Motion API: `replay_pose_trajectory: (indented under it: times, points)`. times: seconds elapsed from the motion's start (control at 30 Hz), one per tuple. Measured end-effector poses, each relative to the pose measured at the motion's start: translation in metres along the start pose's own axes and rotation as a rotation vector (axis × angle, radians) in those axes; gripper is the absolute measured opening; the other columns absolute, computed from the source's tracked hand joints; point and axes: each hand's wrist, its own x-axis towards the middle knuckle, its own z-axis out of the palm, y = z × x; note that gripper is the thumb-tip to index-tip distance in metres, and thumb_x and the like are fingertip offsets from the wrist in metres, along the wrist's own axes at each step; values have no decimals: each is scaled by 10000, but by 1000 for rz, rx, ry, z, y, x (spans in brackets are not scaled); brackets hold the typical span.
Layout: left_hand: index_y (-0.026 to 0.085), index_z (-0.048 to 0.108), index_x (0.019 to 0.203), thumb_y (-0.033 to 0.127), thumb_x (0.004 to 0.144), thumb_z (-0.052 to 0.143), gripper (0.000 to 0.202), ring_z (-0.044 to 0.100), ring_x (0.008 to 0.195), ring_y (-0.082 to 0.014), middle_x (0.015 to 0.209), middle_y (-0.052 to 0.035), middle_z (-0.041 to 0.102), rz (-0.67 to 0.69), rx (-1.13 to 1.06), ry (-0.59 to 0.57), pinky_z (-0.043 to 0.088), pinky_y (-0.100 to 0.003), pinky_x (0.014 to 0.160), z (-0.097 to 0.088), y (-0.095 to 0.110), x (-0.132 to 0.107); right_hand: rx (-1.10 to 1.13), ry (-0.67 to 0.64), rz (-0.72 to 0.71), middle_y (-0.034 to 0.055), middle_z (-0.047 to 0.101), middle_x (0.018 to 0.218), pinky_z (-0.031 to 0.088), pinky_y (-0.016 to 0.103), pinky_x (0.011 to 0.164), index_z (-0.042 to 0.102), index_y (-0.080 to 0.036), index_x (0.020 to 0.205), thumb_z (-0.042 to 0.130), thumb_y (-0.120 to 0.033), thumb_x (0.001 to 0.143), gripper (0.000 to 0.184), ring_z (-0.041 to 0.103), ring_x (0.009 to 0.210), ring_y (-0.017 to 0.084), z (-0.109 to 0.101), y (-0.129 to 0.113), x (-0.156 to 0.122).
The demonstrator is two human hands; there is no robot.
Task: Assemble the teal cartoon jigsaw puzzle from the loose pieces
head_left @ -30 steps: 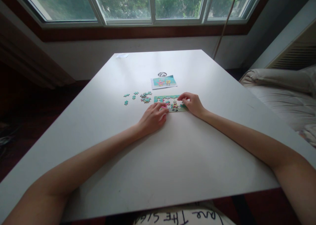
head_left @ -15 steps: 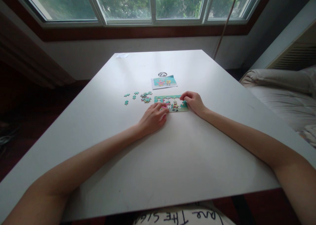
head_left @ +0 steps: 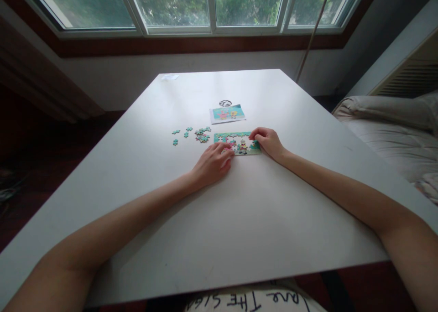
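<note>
A partly assembled jigsaw puzzle (head_left: 246,150) lies flat on the white table, green along its border, with bare gaps inside and a colourful figure near its middle. My left hand (head_left: 212,163) rests at its lower left corner, fingers stretched over the pieces and covering that part. At the upper right corner is my right hand (head_left: 270,143), its thumb and fingertips pinched together over the edge. Whatever sits between those fingertips is too small to make out. Left of the puzzle lies a heap of loose puzzle pieces (head_left: 202,135), with several more scattered farther left.
Behind the puzzle lies a picture card (head_left: 227,114) with pink and yellow figures on blue. A dark round item (head_left: 225,103) is just beyond it. A scrap of paper (head_left: 169,77) lies at the table's (head_left: 239,221) far left corner. Bedding (head_left: 379,125) stands to the right.
</note>
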Motion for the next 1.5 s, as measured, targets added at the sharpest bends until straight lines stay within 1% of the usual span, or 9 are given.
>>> replay_pose_trajectory:
  times: [0.63,0.87,0.93,1.03,1.2,1.33,1.43,1.5]
  points:
    - [186,596,1020,164,858,486,197,524,1078,-234,1144,-87,587,-3,-2,1,460,-389,929,0,0,0,-21,-11,-6,-3,673,687,451,261,663,668,-182,651,455,-157,634,215,569,655,138,0,-3,-1]
    - [194,595,1030,166,855,494,204,518,1090,-232,1160,-86,580,-10,-12,-15,458,-393,937,1,0,0,-125,-22,-54,0,678,697,435,260,659,677,-178,677,453,-150,664,226,563,646,137,-1,-8,-4]
    - [188,595,1027,168,861,488,198,516,1091,-233,1158,-88,582,-9,-10,-14,459,-391,934,1,-1,0,-168,-40,-87,3,688,725,437,264,688,676,-177,686,456,-135,679,224,578,679,140,-1,-12,-6]
    - [180,594,1030,162,863,484,201,513,1092,-236,1158,-90,581,-6,-9,-15,458,-390,935,1,-1,0,-230,-80,-172,11,696,780,447,272,743,679,-180,728,456,-103,699,238,601,746,147,-1,-17,-9]
    - [181,590,1027,155,853,493,201,517,1081,-240,1146,-93,579,-1,-18,-12,471,-395,924,0,0,1,-371,-125,-391,46,675,845,456,309,791,703,-192,820,483,-83,749,256,595,843,182,2,-16,-13]
    - [185,587,1025,148,851,489,203,513,1091,-237,1152,-93,572,-4,-27,-11,484,-386,920,-1,2,1,-511,-167,-541,65,670,877,449,343,811,710,-202,867,494,-87,797,255,570,862,203,4,-15,-16]
    - [178,581,1042,149,854,480,215,509,1107,-240,1173,-99,563,-11,-30,-16,484,-388,933,-1,1,1,-601,-220,-612,76,676,916,432,372,825,710,-199,898,511,-93,802,245,556,890,222,5,-16,-18]
    - [177,571,1066,149,857,472,233,507,1118,-237,1191,-99,558,-12,-37,-19,475,-390,956,1,1,1,-627,-248,-628,77,676,936,422,380,839,709,-200,901,515,-86,794,249,552,908,226,5,-16,-18]
